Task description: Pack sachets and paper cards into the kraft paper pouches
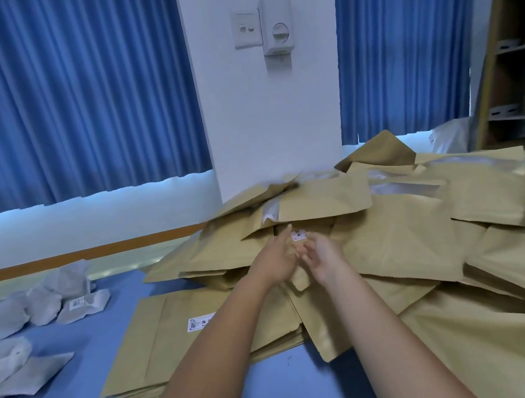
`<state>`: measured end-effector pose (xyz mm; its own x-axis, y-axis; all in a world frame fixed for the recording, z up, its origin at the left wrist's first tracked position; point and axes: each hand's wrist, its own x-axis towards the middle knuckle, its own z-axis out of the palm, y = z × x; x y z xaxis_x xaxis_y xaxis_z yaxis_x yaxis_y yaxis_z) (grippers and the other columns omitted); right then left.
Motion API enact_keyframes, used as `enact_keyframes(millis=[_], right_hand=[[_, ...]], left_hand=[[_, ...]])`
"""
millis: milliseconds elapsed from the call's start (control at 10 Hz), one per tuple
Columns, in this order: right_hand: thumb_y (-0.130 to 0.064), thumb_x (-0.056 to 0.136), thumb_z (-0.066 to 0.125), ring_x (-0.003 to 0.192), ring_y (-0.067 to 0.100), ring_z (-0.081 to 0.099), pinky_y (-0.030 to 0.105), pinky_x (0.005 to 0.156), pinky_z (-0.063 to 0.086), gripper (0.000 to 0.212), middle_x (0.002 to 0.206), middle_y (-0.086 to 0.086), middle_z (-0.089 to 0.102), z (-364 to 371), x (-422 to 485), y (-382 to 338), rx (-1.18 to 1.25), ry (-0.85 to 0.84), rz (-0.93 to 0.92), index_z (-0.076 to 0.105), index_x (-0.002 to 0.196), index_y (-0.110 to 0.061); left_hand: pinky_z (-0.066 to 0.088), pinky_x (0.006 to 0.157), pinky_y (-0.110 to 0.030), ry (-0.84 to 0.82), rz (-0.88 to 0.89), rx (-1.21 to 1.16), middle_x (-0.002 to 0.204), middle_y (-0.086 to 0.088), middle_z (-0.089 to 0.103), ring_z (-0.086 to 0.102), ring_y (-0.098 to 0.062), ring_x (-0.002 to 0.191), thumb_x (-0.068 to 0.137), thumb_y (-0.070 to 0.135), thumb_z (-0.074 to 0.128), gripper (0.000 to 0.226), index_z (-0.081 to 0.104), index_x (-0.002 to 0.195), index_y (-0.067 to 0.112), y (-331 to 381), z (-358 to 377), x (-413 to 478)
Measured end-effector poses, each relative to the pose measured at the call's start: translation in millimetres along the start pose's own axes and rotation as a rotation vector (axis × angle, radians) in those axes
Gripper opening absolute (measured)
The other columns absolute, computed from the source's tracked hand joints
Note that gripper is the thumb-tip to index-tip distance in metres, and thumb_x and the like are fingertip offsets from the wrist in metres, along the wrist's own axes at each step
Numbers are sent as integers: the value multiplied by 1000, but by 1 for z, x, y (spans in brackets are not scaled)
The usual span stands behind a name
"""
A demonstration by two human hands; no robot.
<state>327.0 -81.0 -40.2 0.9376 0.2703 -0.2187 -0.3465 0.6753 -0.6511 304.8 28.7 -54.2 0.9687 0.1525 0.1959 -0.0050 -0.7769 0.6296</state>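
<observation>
A small kraft pouch (299, 278) with a white label near its top lies between my two hands, on the front of a big heap of kraft pouches (417, 236). My left hand (274, 259) reaches forward with straight fingers along the pouch's left edge. My right hand (323, 257) is beside its right edge, fingers loosely spread. Neither hand plainly grips it. Grey-white sachets (41, 302) lie scattered at the far left of the blue table (87, 347). A flat stack of empty kraft pouches (159, 344) lies under my left forearm. No paper cards can be made out.
A white pillar (273, 118) with a switch plate and a wall unit stands right behind the heap. Blue curtains (71, 98) hang on both sides. A wooden shelf unit (510, 66) stands at the far right. More sachets (12, 370) lie at the left edge.
</observation>
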Motion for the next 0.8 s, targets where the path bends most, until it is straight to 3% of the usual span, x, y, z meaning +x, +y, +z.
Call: enact_keyframes(millis=[100, 200, 300, 400, 500, 600, 700, 800], right_hand=[[4, 95, 43, 107, 36, 62, 26, 71, 52, 11, 99, 22, 59, -12, -15, 14, -131, 8, 4, 53, 91, 6], [6, 96, 43, 98, 34, 63, 33, 85, 50, 27, 122, 27, 55, -26, -22, 15, -222, -55, -50, 46, 123, 11], [6, 97, 40, 93, 30, 63, 30, 77, 52, 36, 121, 25, 56, -28, -32, 13, -250, -86, -75, 39, 133, 11], [5, 98, 38, 101, 31, 62, 30, 80, 52, 37, 126, 25, 54, -28, -47, 12, -272, -120, -81, 39, 134, 9], [5, 97, 39, 103, 31, 62, 31, 83, 52, 30, 125, 23, 55, -28, -61, 15, -276, -167, -86, 45, 127, 6], [4, 98, 40, 96, 27, 65, 32, 89, 49, 24, 119, 23, 58, -33, -82, 20, -283, -161, -84, 48, 120, 7], [6, 96, 42, 100, 34, 63, 33, 92, 48, 21, 119, 30, 58, -46, -107, 29, -343, -179, -30, 49, 114, 12], [7, 94, 44, 94, 31, 65, 31, 87, 50, 22, 113, 26, 64, -57, -141, 32, -443, -230, -21, 53, 113, 15]], left_hand=[[41, 103, -37, 9, 23, -11, 149, -8, 34, 43, -24, 130, 90, 20, 54, 70, 20, 151, 31, -4, -4, -8], [39, 100, -29, 22, 29, 4, 146, -8, 36, 44, -23, 128, 92, 18, 55, 67, 24, 150, 28, -3, -3, -18], [39, 89, -22, 45, 42, -15, 143, -8, 39, 49, -22, 120, 93, 19, 54, 63, 27, 149, 28, -3, -3, -28], [36, 85, -16, 34, 45, -25, 145, -6, 39, 47, -12, 115, 93, 14, 51, 62, 29, 148, 29, 0, -5, -42], [39, 100, -24, 37, 47, -38, 148, -6, 38, 44, -16, 128, 94, 13, 51, 58, 31, 147, 26, 6, -12, -64], [49, 84, -25, 65, 2, -133, 141, -6, 45, 59, -22, 110, 94, 8, 49, 52, 39, 143, 22, 21, -21, -97], [51, 63, -25, 92, -11, -218, 117, -1, 60, 64, -11, 77, 93, 5, 46, 36, 55, 125, 20, 26, -23, -161], [50, 53, -23, 25, 20, -407, 92, 5, 67, 65, -10, 63, 91, 13, 45, 26, 60, 97, 33, 21, -9, -249]])
